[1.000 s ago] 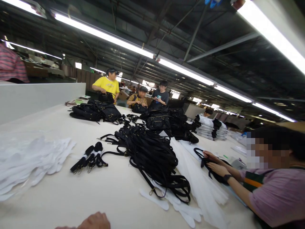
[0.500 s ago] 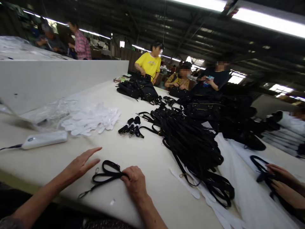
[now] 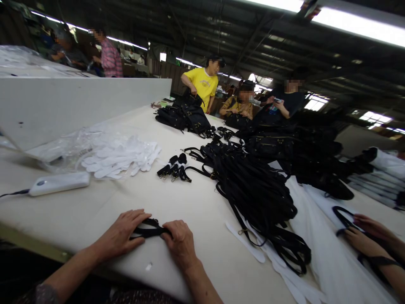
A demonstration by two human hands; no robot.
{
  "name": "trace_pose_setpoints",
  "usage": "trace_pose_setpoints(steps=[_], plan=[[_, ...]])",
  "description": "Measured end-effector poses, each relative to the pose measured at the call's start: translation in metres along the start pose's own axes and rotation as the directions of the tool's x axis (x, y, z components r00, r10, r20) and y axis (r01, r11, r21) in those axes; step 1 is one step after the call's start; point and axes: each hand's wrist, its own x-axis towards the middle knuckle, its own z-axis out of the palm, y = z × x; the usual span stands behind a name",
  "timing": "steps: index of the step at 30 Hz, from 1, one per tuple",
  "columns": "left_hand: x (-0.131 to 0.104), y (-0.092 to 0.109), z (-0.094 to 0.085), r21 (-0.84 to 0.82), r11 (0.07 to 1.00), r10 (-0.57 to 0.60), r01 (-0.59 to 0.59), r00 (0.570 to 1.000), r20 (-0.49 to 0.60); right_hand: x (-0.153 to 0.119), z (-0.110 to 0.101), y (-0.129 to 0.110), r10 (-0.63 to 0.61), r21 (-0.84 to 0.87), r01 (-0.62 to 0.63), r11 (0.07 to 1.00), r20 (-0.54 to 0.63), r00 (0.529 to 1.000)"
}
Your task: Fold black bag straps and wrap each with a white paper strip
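Between my hands a folded black strap [image 3: 148,231] lies on the pale table [image 3: 202,219] near its front edge. My right hand [image 3: 180,240] pinches the strap's right end, fingers closed round it. Over the looped left end curves my left hand [image 3: 125,232], thumb below and fingers above, closed on the loops; the metal clips seen there are now mostly covered. Ahead of my hands sit several bundled black straps [image 3: 173,166] with white bands and metal clips. A large heap of loose black straps [image 3: 253,185] spreads to the right.
A white device [image 3: 60,184] with a cable and a pile of white strips [image 3: 126,156] are on the left, before a pale partition [image 3: 85,101]. A co-worker's hands [image 3: 370,236] hold a black strap at right. Black bags [image 3: 183,118] and other people are farther back.
My left hand, previously raised with fingers apart, has moved right and down onto the strap's loops. My right hand keeps its grip in the same place.
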Motion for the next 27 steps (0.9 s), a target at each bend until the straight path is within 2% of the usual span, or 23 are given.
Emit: trace_pose_setpoints(steps=[3,7,11,17,23,25,27], plan=[[0.000,0.001,0.001,-0.049,0.999,0.009,-0.010,1.000,-0.013,-0.001,0.000,0.001,-0.007,0.016,0.007,1.000,-0.001,1.000],[0.007,0.013,-0.010,-0.114,0.993,0.012,-0.008,0.999,0.042,-0.003,-0.001,0.000,-0.031,0.008,0.030,1.000,0.014,0.999],[0.011,0.021,-0.018,-0.126,0.992,0.013,-0.011,1.000,0.020,-0.005,-0.001,-0.001,-0.074,-0.001,0.074,0.997,0.010,0.997],[0.009,0.014,-0.012,-0.106,0.994,0.020,-0.016,0.999,0.037,-0.003,0.000,-0.005,0.004,-0.001,-0.004,1.000,-0.004,1.000],[0.011,0.021,-0.022,-0.072,0.997,0.011,-0.007,0.998,0.058,0.000,-0.004,-0.010,0.071,0.020,-0.071,0.997,0.011,0.997],[0.006,0.017,-0.015,-0.054,0.998,0.033,-0.031,0.999,0.040,-0.004,-0.002,-0.010,0.082,0.005,-0.082,0.997,-0.011,0.997],[0.001,0.003,0.001,-0.016,0.996,0.091,-0.091,0.996,-0.010,-0.007,0.005,-0.006,0.090,-0.015,-0.090,0.996,-0.043,0.995]])
